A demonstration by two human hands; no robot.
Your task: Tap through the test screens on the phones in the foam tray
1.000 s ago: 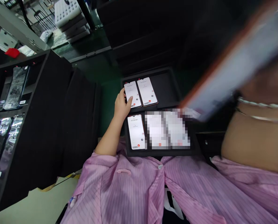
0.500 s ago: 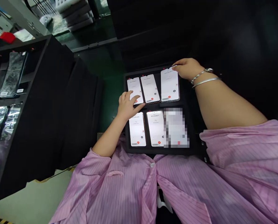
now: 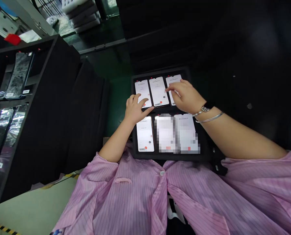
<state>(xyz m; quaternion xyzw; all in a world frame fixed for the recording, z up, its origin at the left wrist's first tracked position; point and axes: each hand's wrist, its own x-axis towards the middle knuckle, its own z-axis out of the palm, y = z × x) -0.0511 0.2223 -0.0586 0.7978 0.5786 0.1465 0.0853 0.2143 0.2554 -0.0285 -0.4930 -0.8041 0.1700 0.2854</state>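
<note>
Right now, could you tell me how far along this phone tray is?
Done: six phones sit in the black tray, two rows of three. In hand: left hand on the top-left phone, right hand over the top-right phone. Left, perhaps: the devices in the side rack.

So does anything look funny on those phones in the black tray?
Yes. The middle phone and right phone in the bottom row of the black tray have blocky, blurry screens, while the left phone beside them shows a clear screen.
</note>
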